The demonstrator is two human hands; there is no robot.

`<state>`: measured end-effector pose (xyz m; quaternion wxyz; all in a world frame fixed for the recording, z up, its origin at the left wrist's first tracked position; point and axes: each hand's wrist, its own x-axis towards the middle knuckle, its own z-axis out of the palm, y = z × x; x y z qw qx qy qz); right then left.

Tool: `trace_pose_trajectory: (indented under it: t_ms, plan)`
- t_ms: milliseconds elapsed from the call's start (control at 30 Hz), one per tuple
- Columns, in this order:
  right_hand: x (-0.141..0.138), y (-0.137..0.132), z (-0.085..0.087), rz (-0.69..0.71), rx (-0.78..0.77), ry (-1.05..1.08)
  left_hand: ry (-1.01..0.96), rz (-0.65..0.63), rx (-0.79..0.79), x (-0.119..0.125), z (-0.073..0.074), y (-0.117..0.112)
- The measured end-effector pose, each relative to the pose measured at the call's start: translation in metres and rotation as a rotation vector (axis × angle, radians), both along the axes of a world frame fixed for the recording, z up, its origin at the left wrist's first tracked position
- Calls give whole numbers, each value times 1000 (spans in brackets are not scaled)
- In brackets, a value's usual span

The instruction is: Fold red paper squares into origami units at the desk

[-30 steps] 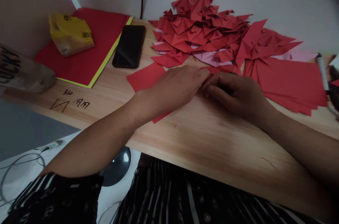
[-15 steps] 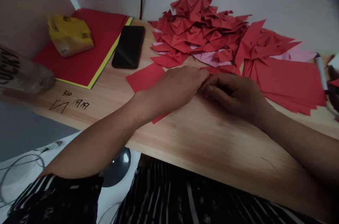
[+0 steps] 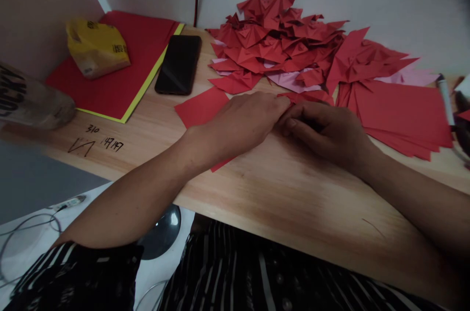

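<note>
My left hand (image 3: 253, 117) lies palm down over the table, its fingers bent and mostly hidden behind its back. Beside it, my right hand (image 3: 326, 127) is curled with the thumb bent in, and the fingertips of both hands meet. A piece of folded red paper (image 3: 308, 97) shows just beyond the fingers. Both hands seem closed on it, though the fingertips cover the grip. Beneath my left hand and wrist lies a flat red paper sheet (image 3: 201, 105), sticking out on both sides.
Folded red paper pieces (image 3: 271, 46) are heaped against the wall. To the right are a stack of red sheets (image 3: 404, 115) and a marker (image 3: 445, 100). Leftward lie a black phone (image 3: 179, 65), large red sheets (image 3: 143, 41), a yellow packet (image 3: 97, 49) and a bag (image 3: 33, 100).
</note>
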<state>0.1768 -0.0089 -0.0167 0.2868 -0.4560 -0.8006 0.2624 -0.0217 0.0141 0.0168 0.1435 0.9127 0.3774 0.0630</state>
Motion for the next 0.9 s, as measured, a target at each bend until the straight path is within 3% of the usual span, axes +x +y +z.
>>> trace_pose_trajectory:
  t_ms: [400, 667, 900]
  plan:
    - [0, 0, 0, -10, 0, 5, -6, 6, -6, 0, -3, 1]
    - [0, 1, -1, -3, 2, 8, 9, 14, 0, 1, 4, -2]
    - [0, 0, -1, -12, -11, -1, -9, -4, -4, 0, -4, 2]
